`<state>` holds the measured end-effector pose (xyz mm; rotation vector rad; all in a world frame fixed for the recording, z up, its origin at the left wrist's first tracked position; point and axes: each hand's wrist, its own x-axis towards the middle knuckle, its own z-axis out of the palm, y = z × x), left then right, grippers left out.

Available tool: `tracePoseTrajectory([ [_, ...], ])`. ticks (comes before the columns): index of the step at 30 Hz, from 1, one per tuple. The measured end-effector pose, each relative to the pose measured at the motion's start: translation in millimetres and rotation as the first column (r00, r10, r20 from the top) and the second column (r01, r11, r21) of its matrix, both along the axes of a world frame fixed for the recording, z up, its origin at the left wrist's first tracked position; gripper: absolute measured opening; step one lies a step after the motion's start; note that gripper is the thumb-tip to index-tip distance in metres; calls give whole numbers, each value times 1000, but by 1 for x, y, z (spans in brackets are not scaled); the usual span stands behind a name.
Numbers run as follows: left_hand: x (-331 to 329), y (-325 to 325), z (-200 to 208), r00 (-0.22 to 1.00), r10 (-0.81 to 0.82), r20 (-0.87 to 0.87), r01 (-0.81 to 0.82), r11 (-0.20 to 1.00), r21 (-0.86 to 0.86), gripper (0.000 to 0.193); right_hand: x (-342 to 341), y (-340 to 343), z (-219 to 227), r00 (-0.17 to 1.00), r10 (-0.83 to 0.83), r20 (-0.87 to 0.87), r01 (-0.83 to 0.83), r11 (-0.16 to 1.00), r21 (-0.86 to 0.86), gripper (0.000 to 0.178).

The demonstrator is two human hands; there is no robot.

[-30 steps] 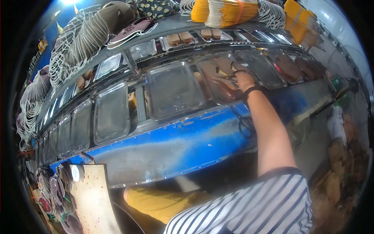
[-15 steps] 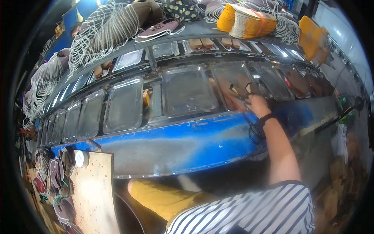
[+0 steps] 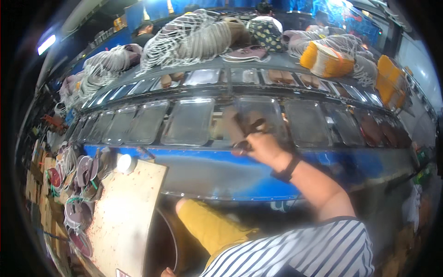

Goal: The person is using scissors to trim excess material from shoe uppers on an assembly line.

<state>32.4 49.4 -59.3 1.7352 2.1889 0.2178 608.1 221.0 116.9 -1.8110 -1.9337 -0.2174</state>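
Observation:
My right hand (image 3: 266, 148), with a dark band at the wrist, is closed around brown shoe soles (image 3: 235, 127) with dark straps. They are tilted and smeared by motion, so their exact number cannot be told. The hand is above the blue edge (image 3: 221, 164) of a long bench, in front of a row of clear rectangular trays (image 3: 189, 121). Only a bit of my left hand (image 3: 168, 272) shows at the lower edge, beside the pale board; its fingers are mostly out of sight.
At left a pale board (image 3: 124, 203) carries a white round container (image 3: 124, 162). Shoe uppers (image 3: 85, 171) lie beside it. Bundles of corded uppers (image 3: 184, 41) and yellow stacks (image 3: 323, 60) line the upper shelf. More brown soles (image 3: 371, 131) lie at right. People are visible at the back.
My right hand has moved left along the bench, lifting the brown soles away from the right-hand trays. The view has shifted to the right side of the board, and my left hand's tip has appeared below.

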Motion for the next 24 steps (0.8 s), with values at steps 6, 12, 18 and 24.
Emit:
tracePoseTrajectory([
  [6, -45, -67, -14, 923, 211, 321, -313, 898, 309, 26, -228, 23, -42, 621, 746, -239, -771, 637, -15, 20],
  [12, -17, -77, 0, 435, 74, 898, -485, 859, 164, 37, -394, -41, -71, 226, 910, -347, -970, 243, 4, 17],
  [18, -8, -104, 26, 126, 77, 989, -727, 685, 39, 42, -450, -118, -87, 172, 862, -478, -944, 5, -329, 12],
  [24, -17, -84, 54, 541, 138, 830, -672, 665, 327, 40, -425, -103, -76, 27, 822, -569, -999, 36, 5, 22],
])
